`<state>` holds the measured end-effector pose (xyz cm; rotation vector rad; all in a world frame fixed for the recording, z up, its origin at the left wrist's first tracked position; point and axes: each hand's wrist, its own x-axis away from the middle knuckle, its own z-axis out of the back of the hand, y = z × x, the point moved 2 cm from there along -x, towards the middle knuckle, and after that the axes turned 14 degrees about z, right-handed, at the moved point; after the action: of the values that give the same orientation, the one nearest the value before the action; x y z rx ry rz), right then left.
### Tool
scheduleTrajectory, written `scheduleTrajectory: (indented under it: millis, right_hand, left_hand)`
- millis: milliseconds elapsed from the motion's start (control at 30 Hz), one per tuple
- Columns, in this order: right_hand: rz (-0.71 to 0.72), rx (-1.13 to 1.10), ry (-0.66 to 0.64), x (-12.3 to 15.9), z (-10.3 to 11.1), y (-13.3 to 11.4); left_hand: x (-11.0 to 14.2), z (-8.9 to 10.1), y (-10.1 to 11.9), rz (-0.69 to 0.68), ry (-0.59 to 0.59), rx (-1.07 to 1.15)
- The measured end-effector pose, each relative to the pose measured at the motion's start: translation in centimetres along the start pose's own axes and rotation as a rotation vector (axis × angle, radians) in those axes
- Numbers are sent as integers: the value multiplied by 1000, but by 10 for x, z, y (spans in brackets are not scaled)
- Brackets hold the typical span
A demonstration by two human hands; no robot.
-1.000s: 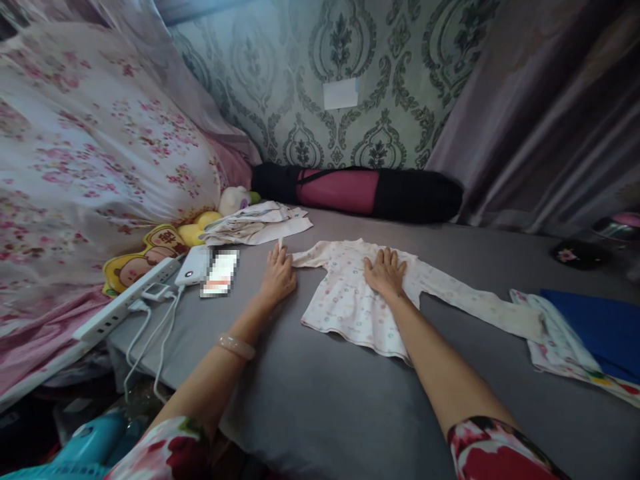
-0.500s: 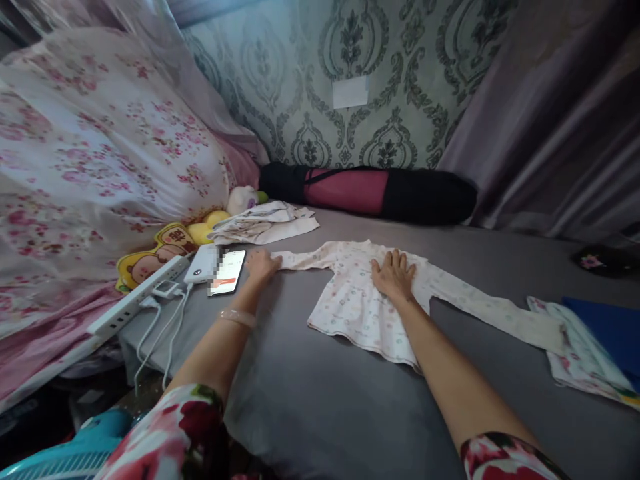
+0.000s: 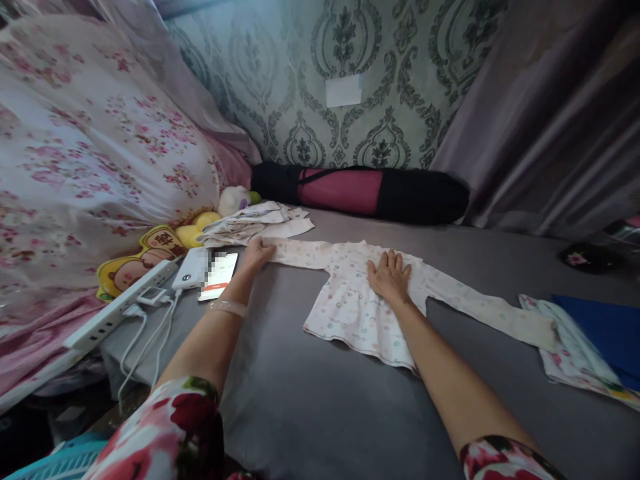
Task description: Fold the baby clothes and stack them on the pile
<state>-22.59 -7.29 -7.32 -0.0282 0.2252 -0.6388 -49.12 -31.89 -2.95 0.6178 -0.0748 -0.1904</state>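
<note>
Since the earlier frames, the left hand (image 3: 257, 255) has shifted outward toward the left of the frame, drawing the near-left sleeve (image 3: 303, 255) of the shirt (image 3: 345, 300) out longer and straighter. Its fingers are closed on the cuff, near the edge of a pile of light clothes (image 3: 253, 225) and a phone (image 3: 220, 277) whose screen is partly blurred out. Right hand (image 3: 391, 275) stays where it was, open and palm down, fingers spread on the upper part of the shirt.

Pale, with small printed motifs, the shirt lies spread across the middle of the frame on a gray bed (image 3: 310, 413). Its other sleeve (image 3: 485, 307) slants down toward the lower right and reaches a folded patterned cloth (image 3: 563, 363), with blue fabric (image 3: 603, 333) just beside. White power strip (image 3: 120, 307) sits at left; a long black-and-red bag (image 3: 415, 195) lies along the wall at upper centre.
</note>
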Motion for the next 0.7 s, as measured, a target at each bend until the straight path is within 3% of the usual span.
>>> scheduleTrajectory:
  millis: [133,333,433,500,567,700]
  right_hand:
    - [-2,7,-13,-1,1,0]
    - [-5,9,-11,0,2,-1]
    - [1,3,4,1,3,-2]
    - [1,-3,6,1,4,-2]
    - [-6,-12,-11,1,4,-3]
    - [-15,-28,-21,1,5,-2]
  left_hand:
    - [-4,-4,4,-65,188,-52]
    - [1,-24,-1,20,159,-264]
    - [12,-23,16,22,322,-287]
    - [21,-25,35,-99,353,-273]
    - [31,-36,57,-323,219,-262]
    - [60,-82,92,-819,-220,-153]
